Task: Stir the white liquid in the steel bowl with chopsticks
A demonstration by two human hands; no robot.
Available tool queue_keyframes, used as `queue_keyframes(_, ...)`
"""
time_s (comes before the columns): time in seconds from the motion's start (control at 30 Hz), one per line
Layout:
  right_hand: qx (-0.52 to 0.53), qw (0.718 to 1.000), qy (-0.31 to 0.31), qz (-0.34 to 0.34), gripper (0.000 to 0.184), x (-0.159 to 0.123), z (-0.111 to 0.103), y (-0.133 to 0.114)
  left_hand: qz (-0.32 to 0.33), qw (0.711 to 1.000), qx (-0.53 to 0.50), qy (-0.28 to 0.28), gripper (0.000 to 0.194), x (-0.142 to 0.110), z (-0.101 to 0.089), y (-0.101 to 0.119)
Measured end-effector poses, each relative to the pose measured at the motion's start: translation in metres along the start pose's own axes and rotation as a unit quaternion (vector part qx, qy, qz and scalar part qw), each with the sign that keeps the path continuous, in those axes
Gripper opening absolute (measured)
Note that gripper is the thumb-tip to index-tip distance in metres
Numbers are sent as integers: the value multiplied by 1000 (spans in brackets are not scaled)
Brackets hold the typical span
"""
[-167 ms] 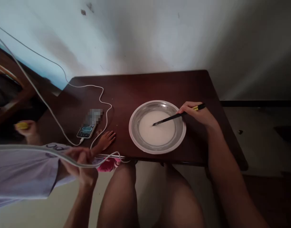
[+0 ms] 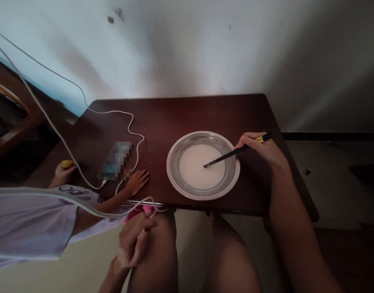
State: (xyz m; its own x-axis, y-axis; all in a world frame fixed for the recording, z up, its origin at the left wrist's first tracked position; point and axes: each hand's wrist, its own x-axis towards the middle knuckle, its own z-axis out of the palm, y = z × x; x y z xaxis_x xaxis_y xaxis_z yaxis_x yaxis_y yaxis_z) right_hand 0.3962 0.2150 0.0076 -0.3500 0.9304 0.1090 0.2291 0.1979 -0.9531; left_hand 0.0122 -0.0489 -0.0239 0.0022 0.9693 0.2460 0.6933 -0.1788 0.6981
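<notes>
My right hand (image 2: 260, 148) is closed around a pair of black chopsticks (image 2: 226, 156) with gold bands near their upper end. Their tips dip into a milky white liquid (image 2: 199, 173) near the middle of a round metal basin (image 2: 174, 185) with a pale rim. The basin sits near the table's front edge. My left hand (image 2: 133, 240) is over my left thigh, below the table edge, its fingers loosely bent and apart from the thumb. Nothing shows in it.
The dark wooden table (image 2: 180, 116) stands against a wall. A phone (image 2: 115, 160), partly pixelated, lies at left with a white cable (image 2: 138, 148). Another person in a pale shirt (image 2: 37, 228) leans in, one hand (image 2: 138, 182) flat on the table, the other holding something yellow (image 2: 67, 164).
My left hand has moved right and down, from beside the other person's sleeve to over my thigh. The chopstick tips have shifted slightly right. The other person's hand with the yellow thing moved right.
</notes>
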Motion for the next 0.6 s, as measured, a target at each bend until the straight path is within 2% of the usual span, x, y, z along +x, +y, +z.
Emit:
queue_keyframes(0.07,-1,999,-35,-3,27,0,5,-1,53,997,-53,1,33,12,10,9)
queue_keyframes(0.13,-9,999,-27,-17,24,1,7,1,51,994,-92,34,33,39,25,17)
queue_keyframes(0.2,-16,1000,11,-25,23,1,5,4,4,985,-129,118,35,74,42,20)
queue_keyframes(0.27,-8,998,49,-31,28,0,0,6,-69,955,-193,215,36,112,57,14)
queue_keyframes(0.3,-2,998,53,-34,31,0,-2,6,-102,936,-231,245,36,131,62,8)
queue_keyframes(0.37,7,999,21,-35,37,0,-2,6,-166,894,-319,268,32,170,69,-4)
queue_keyframes(0.43,13,999,-32,-36,36,0,3,5,-254,843,-414,231,25,207,72,-16)
queue_keyframes(0.5,19,998,-47,-42,30,1,8,5,-328,794,-487,159,24,240,77,-23)
queue_keyframes(0.6,25,998,23,-56,28,1,5,7,-372,760,-532,28,34,275,90,-25)
